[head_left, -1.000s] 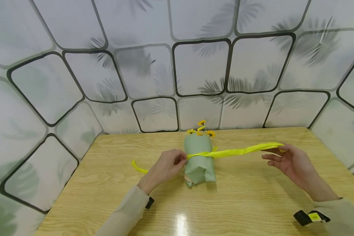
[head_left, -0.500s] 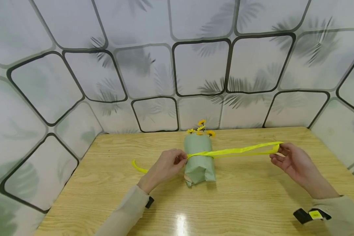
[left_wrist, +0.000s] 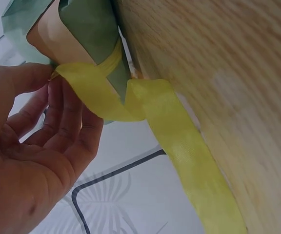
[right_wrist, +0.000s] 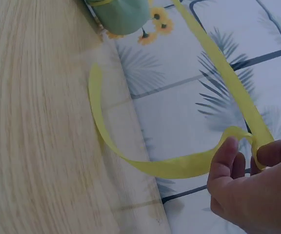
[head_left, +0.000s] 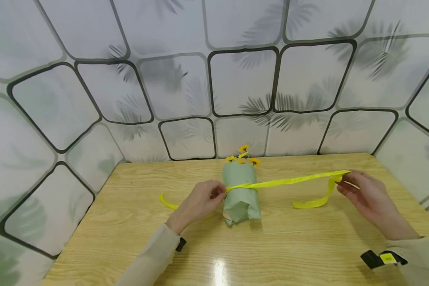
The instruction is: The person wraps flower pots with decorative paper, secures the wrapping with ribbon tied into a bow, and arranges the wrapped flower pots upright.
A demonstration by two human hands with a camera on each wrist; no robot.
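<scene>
A bouquet wrapped in green paper (head_left: 240,202) lies on the table, with small yellow and orange flowers (head_left: 244,154) at its far end. Round its middle runs a yellow ribbon (head_left: 293,180). My left hand (head_left: 200,201) pinches the ribbon between thumb and fingertips at the bouquet's left side; in the left wrist view a ribbon tail (left_wrist: 179,141) hangs past those fingers. Out to the right, my right hand (head_left: 370,198) pinches the ribbon and stretches it from the bouquet. Its loose end (right_wrist: 174,167) curves down from the right fingers in the right wrist view.
The wooden table (head_left: 289,250) spreads beneath both hands and the bouquet. Behind it stands a pale wall covering (head_left: 186,87) with dark rounded outlines and leaf shadows. A black strap (head_left: 382,259) is on the right wrist.
My right hand has shifted slightly right. The ribbon's far end, earlier doubled back toward the bouquet, has come free and hangs below the right hand. The left hand and bouquet have stayed put.
</scene>
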